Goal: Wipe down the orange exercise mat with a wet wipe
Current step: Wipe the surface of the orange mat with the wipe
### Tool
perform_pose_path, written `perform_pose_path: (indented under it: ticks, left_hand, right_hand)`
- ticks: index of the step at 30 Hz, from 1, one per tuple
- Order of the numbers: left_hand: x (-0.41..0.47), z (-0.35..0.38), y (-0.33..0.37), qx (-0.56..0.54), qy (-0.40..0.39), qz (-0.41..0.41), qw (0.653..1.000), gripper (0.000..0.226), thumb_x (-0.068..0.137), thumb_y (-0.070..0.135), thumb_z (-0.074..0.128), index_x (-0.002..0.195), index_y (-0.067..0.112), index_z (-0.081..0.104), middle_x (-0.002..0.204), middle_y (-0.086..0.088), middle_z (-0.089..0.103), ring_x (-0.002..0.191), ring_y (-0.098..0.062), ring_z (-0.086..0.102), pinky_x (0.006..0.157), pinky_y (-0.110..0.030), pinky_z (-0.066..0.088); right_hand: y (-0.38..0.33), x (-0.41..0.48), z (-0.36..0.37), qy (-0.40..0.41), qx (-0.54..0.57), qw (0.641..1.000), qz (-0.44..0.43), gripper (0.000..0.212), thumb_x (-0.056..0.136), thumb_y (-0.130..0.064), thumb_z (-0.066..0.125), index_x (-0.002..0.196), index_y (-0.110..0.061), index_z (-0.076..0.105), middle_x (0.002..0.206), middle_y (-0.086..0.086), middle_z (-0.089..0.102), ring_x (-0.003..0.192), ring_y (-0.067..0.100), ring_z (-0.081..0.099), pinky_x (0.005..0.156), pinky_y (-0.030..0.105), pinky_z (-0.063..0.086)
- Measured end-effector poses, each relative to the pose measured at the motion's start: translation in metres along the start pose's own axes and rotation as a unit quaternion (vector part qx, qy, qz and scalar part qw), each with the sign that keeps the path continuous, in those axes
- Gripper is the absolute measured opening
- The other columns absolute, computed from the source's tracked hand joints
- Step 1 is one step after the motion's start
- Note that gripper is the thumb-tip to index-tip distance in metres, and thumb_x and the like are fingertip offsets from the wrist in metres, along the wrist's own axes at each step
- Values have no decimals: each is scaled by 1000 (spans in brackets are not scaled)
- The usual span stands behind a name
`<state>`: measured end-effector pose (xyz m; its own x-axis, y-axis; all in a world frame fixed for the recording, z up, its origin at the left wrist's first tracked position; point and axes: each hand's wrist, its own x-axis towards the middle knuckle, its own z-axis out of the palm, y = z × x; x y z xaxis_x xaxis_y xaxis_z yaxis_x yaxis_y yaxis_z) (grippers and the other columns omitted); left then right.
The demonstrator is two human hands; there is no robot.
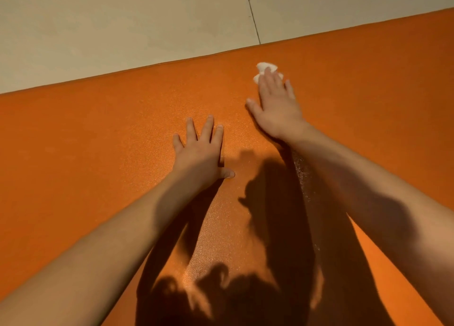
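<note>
The orange textured foam exercise mat (98,139) fills the lower and middle frame, its far edge running diagonally against the pale tiled floor (122,23) at the top; the right hand (276,104), right of centre, presses flat with straight fingers on a crumpled white wet wipe (264,68) near that far edge; the left hand (202,151), at centre, rests palm-down on the mat, fingers spread; a glistening damp streak (303,176) lies beside the right forearm.

Beige tiled floor (122,18), dark grout line (253,13), orange exercise mat (98,141) lying flat on it
</note>
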<state>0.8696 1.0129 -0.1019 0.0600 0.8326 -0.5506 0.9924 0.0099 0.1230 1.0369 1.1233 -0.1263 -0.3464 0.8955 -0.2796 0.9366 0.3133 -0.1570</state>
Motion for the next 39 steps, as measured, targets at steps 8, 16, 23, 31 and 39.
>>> perform_pose_path:
  ticks: [8,16,23,31,39]
  left_hand:
    - [2,-1,2,-6,-2,-4,1000,112,80,61,66,156,19,-5,162,-1,-22,146,-41,-18,115,-66,5]
    - [3,-1,2,1,1,-5,1000,112,79,62,65,156,20,-4,162,-1,-21,147,-40,-18,116,-65,5]
    - [-14,6,10,18,-23,30,999,113,79,64,64,156,21,-7,161,-3,-23,146,-40,-21,116,-65,4]
    - [-25,16,15,37,-23,37,998,120,75,67,66,155,21,-10,160,-3,-26,145,-38,-24,114,-65,1]
    - [-26,15,16,52,-14,27,998,120,74,71,63,155,23,-11,161,-1,-25,147,-36,-21,117,-62,3]
  right_hand:
    - [32,-19,2,0,-26,1000,15,67,103,-48,19,156,-12,-1,163,7,-10,150,20,-8,120,39,-9]
    - [45,-54,10,-15,-62,996,-64,74,95,-55,7,156,-13,3,164,4,-6,150,16,-6,117,35,-14]
    - [21,-87,25,-27,-6,995,-95,72,101,-51,24,156,-12,0,163,2,-10,150,13,-10,118,32,-14]
    - [27,-98,30,1,22,1000,12,68,103,-45,29,156,-13,1,163,3,-9,150,16,-10,118,35,-12]
    - [57,-124,36,-3,-9,999,-36,76,92,-52,12,156,-11,14,164,5,3,151,17,1,117,37,-11]
